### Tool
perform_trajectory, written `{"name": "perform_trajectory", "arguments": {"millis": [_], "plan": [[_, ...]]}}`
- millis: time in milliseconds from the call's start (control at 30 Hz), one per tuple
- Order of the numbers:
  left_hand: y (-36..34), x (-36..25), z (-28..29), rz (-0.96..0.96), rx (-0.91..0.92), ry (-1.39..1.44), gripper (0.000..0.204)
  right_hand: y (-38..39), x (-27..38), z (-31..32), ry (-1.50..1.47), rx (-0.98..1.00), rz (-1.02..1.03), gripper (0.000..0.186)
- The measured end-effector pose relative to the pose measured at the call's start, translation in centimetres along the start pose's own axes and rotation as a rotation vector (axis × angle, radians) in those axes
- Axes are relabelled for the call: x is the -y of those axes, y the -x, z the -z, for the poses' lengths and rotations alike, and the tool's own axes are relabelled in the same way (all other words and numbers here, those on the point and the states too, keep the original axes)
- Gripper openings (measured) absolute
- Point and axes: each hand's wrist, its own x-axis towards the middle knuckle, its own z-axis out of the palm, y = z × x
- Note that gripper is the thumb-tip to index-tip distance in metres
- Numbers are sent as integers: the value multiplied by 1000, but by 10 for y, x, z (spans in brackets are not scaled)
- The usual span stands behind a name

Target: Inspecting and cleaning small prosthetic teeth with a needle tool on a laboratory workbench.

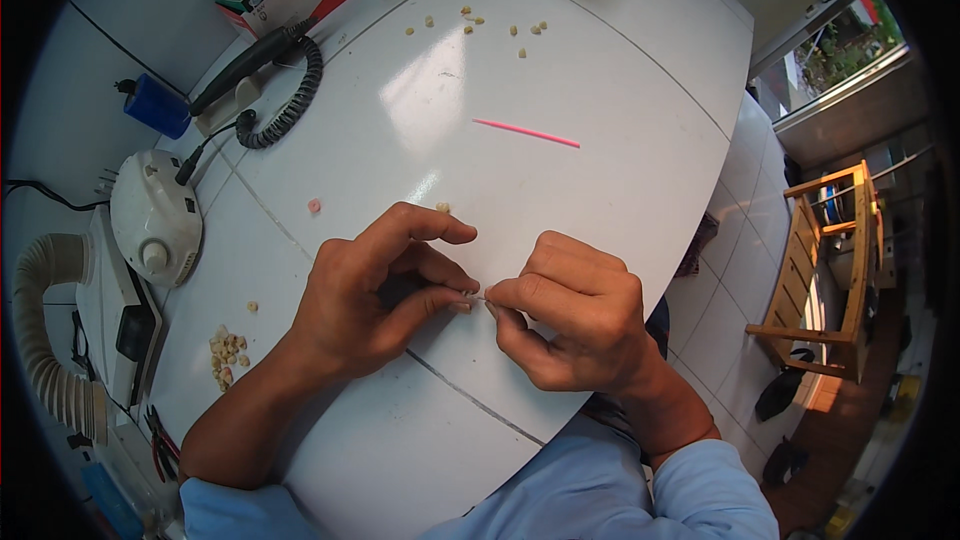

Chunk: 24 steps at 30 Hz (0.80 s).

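My left hand [365, 290] is closed in a pinch on a tiny whitish piece [466, 302], with thumb and a finger meeting at its edge. The index finger arches above it. Facing it, my right hand [575, 310] pinches something thin and small between thumb and index finger, right against that piece; its kind is too small to make out. Both hands are over the white tiled table [600, 200]. Just beyond my left hand lies a cream tooth-like piece [442, 207], partly behind a finger. A pink stick [525, 133] lies farther off.
Several cream tooth-like pieces [228, 348] are heaped beside my left forearm; others [522, 53] are scattered at the back. At left stand a white control box [155, 220], a black handpiece [240, 68] with coiled cord, a ribbed hose [45, 320] and pliers [162, 445]. A wooden chair [825, 270] stands right.
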Motion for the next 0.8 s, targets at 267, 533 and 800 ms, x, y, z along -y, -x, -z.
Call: {"name": "perform_trajectory", "arguments": {"millis": [267, 533, 800], "plan": [[1, 4, -2, 30, -85, 260, 45, 3, -1, -2, -18, 15, 27, 18], [0, 3, 0, -35, -15, 156, 42, 2, 0, -3, -21, -61, 34, 20], [-1, -3, 2, -38, -1, 122, 25, 2, 1, 4, 7, -89, -22, 18]]}}
